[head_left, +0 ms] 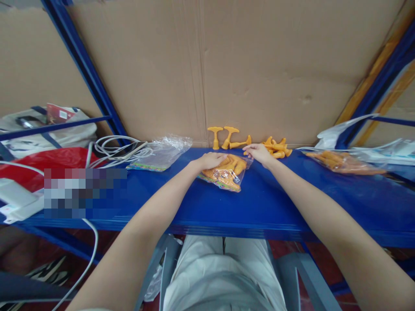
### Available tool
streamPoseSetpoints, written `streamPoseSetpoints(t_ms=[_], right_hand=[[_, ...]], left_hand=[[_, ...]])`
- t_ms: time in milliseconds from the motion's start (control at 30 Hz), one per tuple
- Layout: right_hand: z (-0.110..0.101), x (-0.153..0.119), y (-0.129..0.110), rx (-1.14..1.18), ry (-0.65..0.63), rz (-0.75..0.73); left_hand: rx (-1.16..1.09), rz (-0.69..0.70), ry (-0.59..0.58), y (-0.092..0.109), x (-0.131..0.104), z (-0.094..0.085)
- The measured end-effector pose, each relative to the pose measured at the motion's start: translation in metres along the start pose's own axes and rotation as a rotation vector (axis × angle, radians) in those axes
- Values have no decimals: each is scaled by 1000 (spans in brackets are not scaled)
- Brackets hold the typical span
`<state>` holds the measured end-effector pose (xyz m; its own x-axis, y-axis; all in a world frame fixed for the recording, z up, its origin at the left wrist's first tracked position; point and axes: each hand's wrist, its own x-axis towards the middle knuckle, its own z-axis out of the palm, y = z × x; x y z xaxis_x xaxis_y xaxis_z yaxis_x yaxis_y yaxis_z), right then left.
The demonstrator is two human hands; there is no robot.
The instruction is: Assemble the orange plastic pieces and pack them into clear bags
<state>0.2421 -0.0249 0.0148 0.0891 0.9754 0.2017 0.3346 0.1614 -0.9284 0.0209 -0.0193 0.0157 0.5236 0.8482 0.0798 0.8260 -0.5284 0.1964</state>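
Observation:
A clear plastic bag (227, 172) filled with orange-yellow pieces lies on the blue table in front of me, its colourful printed edge toward me. My left hand (212, 160) rests over the bag's upper left part, fingers laid on it. At the bag's upper right corner is my right hand (257, 154), its thumb and fingertips pinched together; what they hold, if anything, is too small to make out. Behind the hands, two yellow T-shaped pieces (215, 137) stand upright and another piece (240, 143) lies on its side. A pile of yellow pieces (281, 149) sits just beyond my right hand.
Flat clear bags (162, 153) and white cables (119, 149) lie to the left, near a red bag (48, 162). Another filled bag (343, 162) is on the right. A cardboard wall (243, 69) rises behind the blue table (207, 211); blue posts stand at both sides.

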Motion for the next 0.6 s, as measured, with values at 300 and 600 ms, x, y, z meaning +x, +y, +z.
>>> streamPoseSetpoints(t_ms=[300,600], right_hand=[[2,-9,0,-88,-221,245],[13,-22,-15,54,-427,418]], left_hand=[[-98,137,81,4,2,12],[-173,94,136,5,2,16]])
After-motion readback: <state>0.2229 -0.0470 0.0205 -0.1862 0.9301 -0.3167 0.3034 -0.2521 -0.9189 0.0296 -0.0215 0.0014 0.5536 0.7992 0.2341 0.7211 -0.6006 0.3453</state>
